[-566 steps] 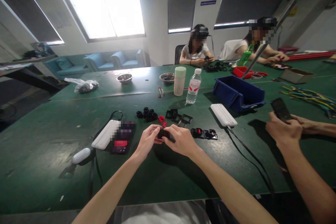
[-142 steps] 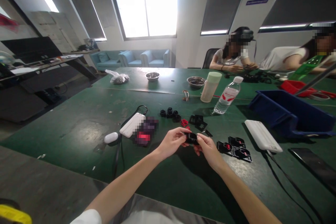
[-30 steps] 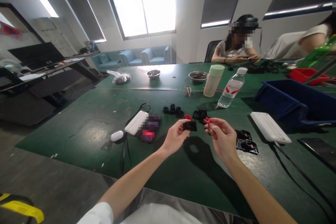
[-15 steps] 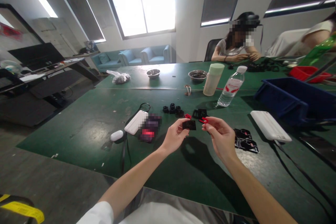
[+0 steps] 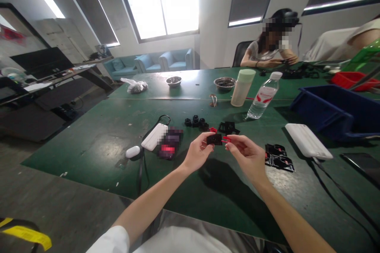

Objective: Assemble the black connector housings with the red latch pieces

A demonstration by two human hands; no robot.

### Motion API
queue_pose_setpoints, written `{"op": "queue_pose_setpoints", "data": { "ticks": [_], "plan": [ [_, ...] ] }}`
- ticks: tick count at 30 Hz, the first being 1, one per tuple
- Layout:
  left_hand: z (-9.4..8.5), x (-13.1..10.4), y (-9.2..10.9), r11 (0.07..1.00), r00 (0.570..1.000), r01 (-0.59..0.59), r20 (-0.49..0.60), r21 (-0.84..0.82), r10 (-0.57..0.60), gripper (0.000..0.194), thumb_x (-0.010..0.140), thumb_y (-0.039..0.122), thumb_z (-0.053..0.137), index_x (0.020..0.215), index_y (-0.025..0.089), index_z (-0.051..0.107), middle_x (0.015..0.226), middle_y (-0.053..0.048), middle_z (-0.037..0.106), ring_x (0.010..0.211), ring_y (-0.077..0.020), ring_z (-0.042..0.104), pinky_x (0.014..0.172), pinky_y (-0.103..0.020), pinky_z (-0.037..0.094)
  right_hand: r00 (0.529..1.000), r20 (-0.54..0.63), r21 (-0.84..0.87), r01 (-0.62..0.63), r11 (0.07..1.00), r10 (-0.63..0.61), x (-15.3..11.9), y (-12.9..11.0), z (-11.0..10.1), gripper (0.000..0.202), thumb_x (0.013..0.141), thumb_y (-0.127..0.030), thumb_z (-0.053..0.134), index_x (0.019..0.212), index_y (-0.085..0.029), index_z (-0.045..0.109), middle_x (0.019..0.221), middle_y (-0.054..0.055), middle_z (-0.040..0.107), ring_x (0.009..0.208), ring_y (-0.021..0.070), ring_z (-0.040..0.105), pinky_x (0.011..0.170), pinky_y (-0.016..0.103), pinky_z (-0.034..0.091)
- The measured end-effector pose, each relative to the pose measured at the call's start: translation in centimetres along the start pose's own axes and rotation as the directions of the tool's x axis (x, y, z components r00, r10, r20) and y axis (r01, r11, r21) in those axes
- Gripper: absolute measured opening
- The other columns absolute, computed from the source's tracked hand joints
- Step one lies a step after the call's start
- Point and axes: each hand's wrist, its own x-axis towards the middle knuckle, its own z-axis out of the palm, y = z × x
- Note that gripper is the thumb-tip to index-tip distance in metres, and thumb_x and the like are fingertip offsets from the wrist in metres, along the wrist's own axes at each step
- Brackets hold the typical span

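My left hand [image 5: 199, 150] pinches a small flat black plastic plate [image 5: 214, 139] by its left edge, above the green table. A small red clip-like part [image 5: 226, 139] sits between the thumb and fingers of my right hand [image 5: 246, 151]. Its left end is up against the plate's right edge; whether it is inserted cannot be made out. Just beyond lie red pieces [image 5: 213, 129], a cluster of round black parts [image 5: 195, 121] and flat black parts [image 5: 228, 127]. Black assembled pieces with red bits [image 5: 279, 158] lie to the right of my right hand.
Left on the table [image 5: 97, 142] are a white power bank [image 5: 154, 137] and a white earbud case [image 5: 132, 151]. A water bottle [image 5: 264, 97], a green-lidded bottle [image 5: 242, 89], a blue bin [image 5: 335, 110] and another power bank [image 5: 308, 141] stand or lie right. Across sits a person [image 5: 267, 53].
My right hand has moved left, bringing the red part from a gap away up to the black plate. My left hand stays nearly in place, and the plate is turned slightly.
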Motion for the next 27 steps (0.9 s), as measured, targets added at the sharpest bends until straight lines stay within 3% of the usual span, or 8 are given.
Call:
{"op": "queue_pose_setpoints", "data": {
  "ticks": [9, 16, 27],
  "plan": [
    [-0.03, -0.29, 0.78, 0.993, 0.998, -0.069, 0.011, 0.097, 0.068, 0.046, 0.088, 0.012, 0.059, 0.132, 0.021, 0.069, 0.114, -0.005, 0.077, 0.082, -0.0142, 0.066, 0.071, -0.023, 0.054, 0.989, 0.105, -0.183, 0.122, 0.976, -0.104, -0.05, -0.66, 0.02, 0.015, 0.09, -0.034, 0.076, 0.102, -0.026, 0.08, 0.095, 0.005, 0.078, 0.084, 0.022, 0.074, 0.08, 0.037, 0.064],
    [0.01, -0.43, 0.65, 0.981, 0.992, -0.127, 0.015, 0.146, 0.126, 0.047, 0.09, 0.011, 0.059, 0.134, 0.023, 0.069, 0.128, -0.005, 0.075, 0.085, -0.0149, 0.066, 0.077, -0.027, 0.055, 0.979, 0.136, -0.209, 0.178, 0.962, -0.151, -0.11, -0.38, 0.05, 0.014, 0.09, -0.029, 0.075, 0.103, -0.027, 0.08, 0.095, 0.004, 0.077, 0.078, 0.0203, 0.071, 0.077, 0.036, 0.063],
    [-0.01, -0.42, 0.16, 0.95, 0.979, -0.2, 0.012, 0.238, 0.203, 0.046, 0.093, 0.013, 0.058, 0.136, 0.025, 0.069, 0.13, -0.006, 0.073, 0.094, -0.017, 0.07, 0.085, -0.03, 0.057, 0.973, 0.172, -0.292, 0.199, 0.935, -0.153, -0.22, -0.69, 0.05, 0.015, 0.09, -0.03, 0.073, 0.104, -0.028, 0.079, 0.091, 0.003, 0.077, 0.075, 0.0212, 0.072, 0.075, 0.037, 0.062]
  ]
}}
